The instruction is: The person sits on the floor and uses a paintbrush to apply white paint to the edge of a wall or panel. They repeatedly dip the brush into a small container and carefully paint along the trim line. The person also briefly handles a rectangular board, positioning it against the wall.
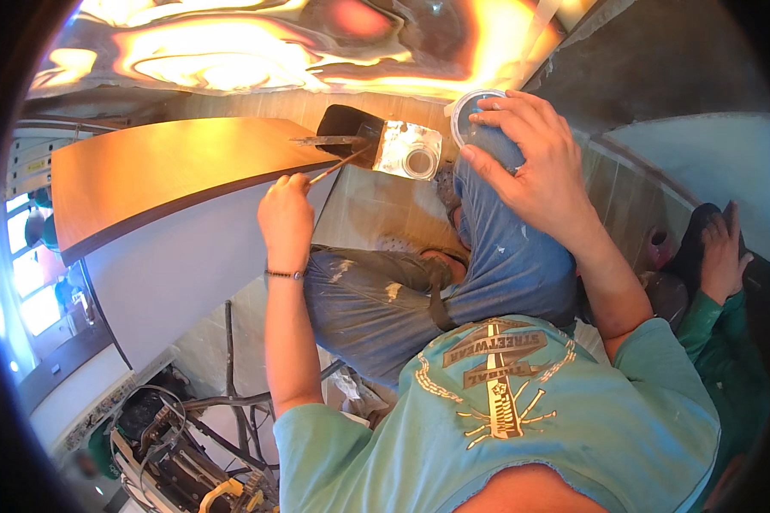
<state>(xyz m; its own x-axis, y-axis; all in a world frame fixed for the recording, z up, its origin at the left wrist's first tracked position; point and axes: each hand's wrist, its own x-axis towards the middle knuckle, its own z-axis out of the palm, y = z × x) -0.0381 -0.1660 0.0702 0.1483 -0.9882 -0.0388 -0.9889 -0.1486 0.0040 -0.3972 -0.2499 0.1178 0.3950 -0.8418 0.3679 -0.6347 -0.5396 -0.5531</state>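
My left hand (287,215) grips the end of a thin wooden-handled brush (335,168). The brush's far end points at a dark container (371,149), where its tip is hard to make out. A flat tool, perhaps a wider paintbrush (327,140), lies across that container. Right beside it is a paint-smeared square metal can (391,144) with a round opening on top. My right hand (532,160) spans a clear round plastic lid or shallow tub (457,122) over my right knee, thumb and fingertips on it.
To the left extends a wood-faced panel (186,170) with a white side. A glossy, crumpled reflective surface (231,58) rises ahead. At the right, a co-worker's hand (722,256) rests on a dark-clothed leg near a pink container (661,242). Machinery (192,462) and dark tubes (231,359) stand lower left.
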